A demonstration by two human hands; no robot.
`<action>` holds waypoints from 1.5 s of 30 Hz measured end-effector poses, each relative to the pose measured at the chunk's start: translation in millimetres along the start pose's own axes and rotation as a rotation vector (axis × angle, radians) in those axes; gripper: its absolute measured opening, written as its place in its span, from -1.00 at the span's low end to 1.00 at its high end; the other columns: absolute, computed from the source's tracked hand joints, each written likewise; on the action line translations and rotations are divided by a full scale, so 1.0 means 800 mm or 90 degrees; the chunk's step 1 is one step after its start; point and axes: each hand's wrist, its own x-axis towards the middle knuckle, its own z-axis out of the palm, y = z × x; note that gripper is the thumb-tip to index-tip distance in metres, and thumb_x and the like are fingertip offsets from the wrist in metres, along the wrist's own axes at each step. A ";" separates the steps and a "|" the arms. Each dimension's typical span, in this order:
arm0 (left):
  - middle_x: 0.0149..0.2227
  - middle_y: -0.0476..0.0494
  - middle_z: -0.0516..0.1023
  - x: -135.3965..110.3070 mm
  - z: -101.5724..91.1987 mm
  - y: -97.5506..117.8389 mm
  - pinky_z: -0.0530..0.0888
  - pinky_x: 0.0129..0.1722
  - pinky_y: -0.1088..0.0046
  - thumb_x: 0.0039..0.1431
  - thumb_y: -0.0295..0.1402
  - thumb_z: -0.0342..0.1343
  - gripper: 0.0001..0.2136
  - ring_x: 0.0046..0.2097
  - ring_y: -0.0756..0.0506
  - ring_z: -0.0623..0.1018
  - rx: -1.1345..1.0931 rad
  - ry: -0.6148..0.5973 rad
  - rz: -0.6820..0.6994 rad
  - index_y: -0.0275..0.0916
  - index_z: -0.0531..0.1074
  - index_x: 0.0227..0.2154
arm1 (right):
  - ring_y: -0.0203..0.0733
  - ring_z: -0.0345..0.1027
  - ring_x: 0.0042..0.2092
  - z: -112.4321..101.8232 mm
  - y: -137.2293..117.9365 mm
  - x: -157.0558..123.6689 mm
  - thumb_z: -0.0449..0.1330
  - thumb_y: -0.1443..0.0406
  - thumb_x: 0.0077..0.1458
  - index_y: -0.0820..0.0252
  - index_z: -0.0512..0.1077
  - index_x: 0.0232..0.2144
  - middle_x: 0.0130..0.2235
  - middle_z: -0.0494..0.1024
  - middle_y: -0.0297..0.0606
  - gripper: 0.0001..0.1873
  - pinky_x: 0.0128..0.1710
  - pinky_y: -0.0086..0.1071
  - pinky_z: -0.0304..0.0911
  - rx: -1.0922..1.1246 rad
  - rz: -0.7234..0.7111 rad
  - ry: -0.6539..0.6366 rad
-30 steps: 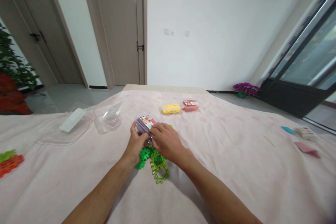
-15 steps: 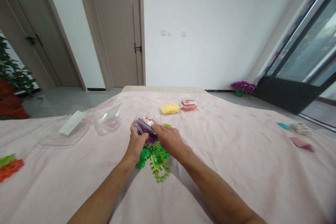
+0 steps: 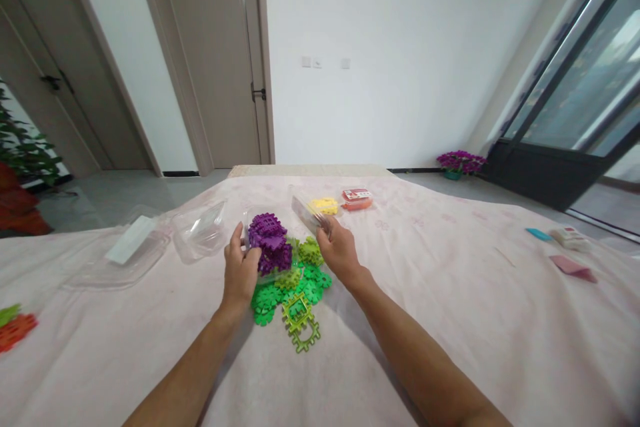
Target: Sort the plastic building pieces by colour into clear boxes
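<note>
My left hand (image 3: 241,265) grips the left side of a clear plastic box packed with purple interlocking pieces (image 3: 270,243). The box is uncovered and leans toward me. In my right hand (image 3: 339,247) is the clear lid (image 3: 306,212), held by its near end and tilted, apart from the box. Under and around the box lies a pile of green flower-shaped pieces (image 3: 313,283), with lime pieces (image 3: 311,251) among them. Two joined lime frame pieces (image 3: 300,320) reach out toward me.
Beyond my hands stand a box of yellow pieces (image 3: 325,205) and a red-labelled box (image 3: 357,199). Empty clear containers (image 3: 200,233) lie on the left, near orange pieces (image 3: 17,332). A pink item (image 3: 573,267) and a blue one (image 3: 539,234) lie at right on the pale pink cloth (image 3: 430,307).
The lid has come off the purple box. My right hand has carried it up and to the right, while my left hand keeps hold of the box, baring the purple pieces.
</note>
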 end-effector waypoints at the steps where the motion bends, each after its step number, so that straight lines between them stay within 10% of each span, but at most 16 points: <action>1: 0.05 -0.21 0.32 0.000 -0.003 0.007 0.32 0.19 0.18 0.14 -0.33 0.11 -0.36 0.05 -0.19 0.44 0.046 0.014 0.022 -0.10 0.18 0.32 | -0.10 0.51 -0.18 0.009 0.008 -0.001 0.05 0.30 0.19 0.14 0.46 -0.01 -0.22 0.63 -0.23 -0.66 -0.15 -0.32 0.34 0.041 0.017 0.008; 11: 0.05 -0.31 0.35 -0.013 -0.006 0.026 0.39 0.15 0.15 0.21 -0.37 0.12 -0.41 0.12 -0.25 0.39 0.372 0.045 0.488 -0.22 0.21 0.31 | -0.16 0.48 -0.27 0.059 0.050 -0.007 0.09 0.21 0.14 0.19 0.47 -0.01 -0.27 0.58 -0.28 -0.60 -0.19 -0.29 0.41 0.277 0.138 0.048; 21: 0.03 -0.26 0.46 -0.016 -0.010 0.018 0.39 0.00 0.20 0.11 -0.20 0.30 -0.39 -0.07 -0.20 0.46 0.425 0.037 0.683 -0.08 0.32 0.23 | -0.11 0.48 -0.13 0.054 0.050 -0.009 0.15 0.22 0.12 0.13 0.46 -0.03 -0.10 0.60 -0.22 -0.65 -0.13 -0.22 0.45 0.378 0.148 0.131; 25: 0.05 -0.28 0.42 -0.010 -0.010 0.015 0.36 0.08 0.16 0.08 -0.15 0.32 -0.31 0.01 -0.23 0.42 0.338 0.101 0.596 -0.13 0.25 0.27 | -0.16 0.48 -0.21 0.049 0.039 -0.007 0.19 0.17 0.08 0.17 0.44 -0.01 -0.06 0.56 -0.21 -0.58 -0.33 -0.29 0.53 0.510 0.196 0.169; 32: 0.06 -0.21 0.30 -0.002 0.002 0.006 0.43 -0.01 0.27 0.14 0.03 0.18 -0.26 -0.08 -0.10 0.41 0.028 0.143 0.153 -0.15 0.15 0.31 | -0.22 0.45 -0.27 0.018 -0.005 -0.007 0.28 0.17 -0.01 0.21 0.45 -0.06 -0.11 0.53 -0.23 -0.55 -0.52 -0.40 0.50 0.658 0.192 0.229; 45: 0.05 -0.21 0.40 -0.026 0.026 0.004 0.51 -0.16 0.34 0.20 0.15 0.03 -0.23 -0.13 -0.08 0.52 -0.145 0.030 -0.127 -0.09 -0.01 0.36 | -0.22 0.36 -0.29 0.013 -0.034 -0.020 0.20 0.11 0.15 0.16 0.42 0.06 -0.29 0.48 -0.30 -0.54 -0.33 -0.36 0.35 0.457 0.152 -0.054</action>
